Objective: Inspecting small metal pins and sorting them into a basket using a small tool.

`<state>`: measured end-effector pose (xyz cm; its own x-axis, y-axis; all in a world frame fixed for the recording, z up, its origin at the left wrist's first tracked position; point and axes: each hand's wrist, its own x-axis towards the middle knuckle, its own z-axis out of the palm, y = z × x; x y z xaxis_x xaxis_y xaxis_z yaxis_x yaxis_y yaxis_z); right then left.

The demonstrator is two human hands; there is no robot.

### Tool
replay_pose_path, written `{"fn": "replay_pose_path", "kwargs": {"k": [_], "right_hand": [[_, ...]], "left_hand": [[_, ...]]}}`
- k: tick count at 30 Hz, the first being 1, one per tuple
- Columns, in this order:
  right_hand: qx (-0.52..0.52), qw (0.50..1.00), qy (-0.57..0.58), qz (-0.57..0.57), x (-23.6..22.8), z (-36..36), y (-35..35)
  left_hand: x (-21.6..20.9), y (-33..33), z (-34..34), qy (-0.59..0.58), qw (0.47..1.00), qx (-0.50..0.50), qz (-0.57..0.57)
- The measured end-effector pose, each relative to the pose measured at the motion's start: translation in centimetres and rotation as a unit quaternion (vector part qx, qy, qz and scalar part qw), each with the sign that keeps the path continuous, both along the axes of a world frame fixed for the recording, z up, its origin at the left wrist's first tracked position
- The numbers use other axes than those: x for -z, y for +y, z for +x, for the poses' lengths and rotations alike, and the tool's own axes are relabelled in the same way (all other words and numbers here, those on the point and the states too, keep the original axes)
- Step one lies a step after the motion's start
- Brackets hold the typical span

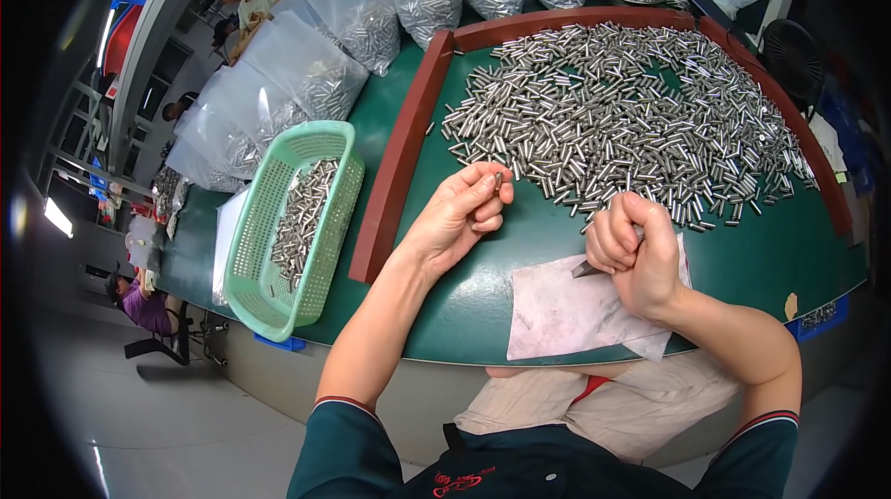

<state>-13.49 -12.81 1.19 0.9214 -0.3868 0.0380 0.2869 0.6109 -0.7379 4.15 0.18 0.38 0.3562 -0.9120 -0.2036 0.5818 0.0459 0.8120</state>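
Our dark green shirt (575, 466) and pale trousers (520, 406) lie nearest, by the edge of the surface (455, 313). Our left grip (457, 213) is pinched together on one small metal pin (498, 181), just near of the loose pile (603, 118). Our right grip (636, 253) curls around a flat grey piece (585, 269) above a stained pale cloth (557, 309); we cannot tell its kind. To handle the pin well, we should pinch it lightly by its sides, with an end in sight. To the left, a red-brown rail (399, 174) stands between our left grip and the green basket (243, 248) of pins (302, 220), so any reach there must clear it. Filled clear bags (427, 2) line the far left.
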Motion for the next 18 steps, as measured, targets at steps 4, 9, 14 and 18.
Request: {"fn": "replay_pose_path", "kwargs": {"k": [4,9,14,18], "right_hand": [[0.0,1.0,-0.001,0.001,0.1,0.0,0.0],[0.001,1.0,0.002,0.001,0.0,-0.1,0.1],[-0.007,1.0,0.006,0.013,0.1,-0.2,0.1],[-0.009,1.0,-0.01,0.01,0.1,0.0,0.1]], "left_hand": [[-0.1,0.0,-0.1,0.01,1.0,0.005,0.001],[-0.2,0.2,-0.2,0.015,1.0,0.014,0.001],[-0.7,0.0,-1.0,-0.043,0.998,0.002,0.045],[-1.4,0.3,-2.8,-0.269,0.956,0.063,0.099]]}}
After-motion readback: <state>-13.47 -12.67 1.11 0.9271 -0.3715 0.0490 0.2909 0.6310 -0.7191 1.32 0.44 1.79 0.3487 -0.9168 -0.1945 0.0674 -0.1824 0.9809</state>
